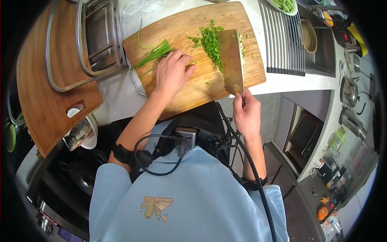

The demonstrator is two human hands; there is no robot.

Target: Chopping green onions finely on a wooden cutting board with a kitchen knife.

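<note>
My right hand [248, 113] grips the handle of a broad-bladed cleaver [231, 60]. Its blade lies over the right part of a wooden cutting board [187, 96], against a heap of chopped green scallions [210, 42]. Paler chopped bits [243, 50] show along the blade's far side. My left hand [173, 71] is low over the board's left half, fingers curled, beside a bunch of uncut scallion greens [155, 54]. A small green piece shows by its fingertips; whether the fingers pinch anything is hidden.
Left of the board stand a metal rack [105, 71] and a second wooden board [33, 81]. Below that board, a fish [80, 134] lies in a white bowl [92, 133]. A roll-up drying rack [282, 42] spans the sink [325, 51] at right. A black cable [254, 169] hangs along my right arm.
</note>
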